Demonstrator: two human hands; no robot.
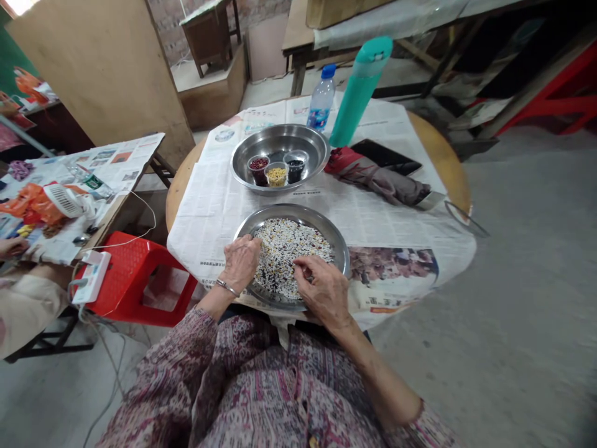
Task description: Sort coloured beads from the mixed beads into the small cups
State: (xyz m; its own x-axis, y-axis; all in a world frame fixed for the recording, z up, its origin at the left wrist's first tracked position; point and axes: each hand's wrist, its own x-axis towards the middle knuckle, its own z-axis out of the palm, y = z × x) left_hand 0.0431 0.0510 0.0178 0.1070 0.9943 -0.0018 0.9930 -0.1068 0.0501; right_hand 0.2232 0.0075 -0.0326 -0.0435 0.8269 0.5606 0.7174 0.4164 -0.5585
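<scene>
Mixed grains (291, 246) spread in a steel tray (342, 249)
Left hand's (242, 260) fingers curl together at the tray's rim, right hand's (325, 288) over the grains; whether either pinches any, I cannot tell.

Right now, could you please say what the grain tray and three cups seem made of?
Tray: apparently stainless steel, fairly shiny, judging by its grey sheen. Three cups: likely clear, smooth plastic, given their see-through walls, though glass is possible.

patterned purple-grey sleeves (181, 348), probably a metal bangle (227, 287)
</scene>
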